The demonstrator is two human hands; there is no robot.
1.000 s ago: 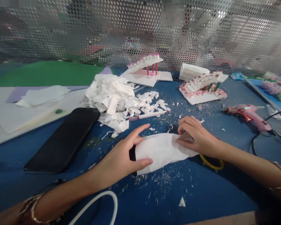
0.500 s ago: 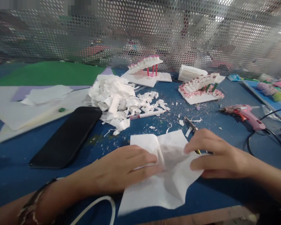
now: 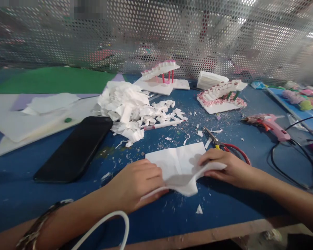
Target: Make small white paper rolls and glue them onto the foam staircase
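A creased white sheet of paper (image 3: pixel 172 159) lies near the table's front, its near edge lifted and curled over. My left hand (image 3: pixel 143 180) grips the left side of that edge, thumb beneath and fingers on top. At the paper's right side my right hand (image 3: pixel 221 166) pinches the raised edge between thumb and fingers. Just beyond my right hand lie scissors (image 3: pixel 216 141) with red and yellow handles, partly hidden by it. A heap of torn white paper scraps (image 3: pixel 127 104) spreads out behind the sheet, with a pen (image 3: pixel 164 125) along its front.
A black phone (image 3: pixel 75 149) lies left, before white boards and a green sheet (image 3: pixel 54 80). Two small stair models (image 3: pixel 161 74) (image 3: pixel 221 97) stand at the back. A pink glue gun (image 3: pixel 271 125) with a black cord lies right. A white cable (image 3: pixel 106 218) loops in front.
The paper's near edge has come up off the table and curled away from me, held by both hands. My right hand has shifted slightly, showing more of the scissors' red handles.
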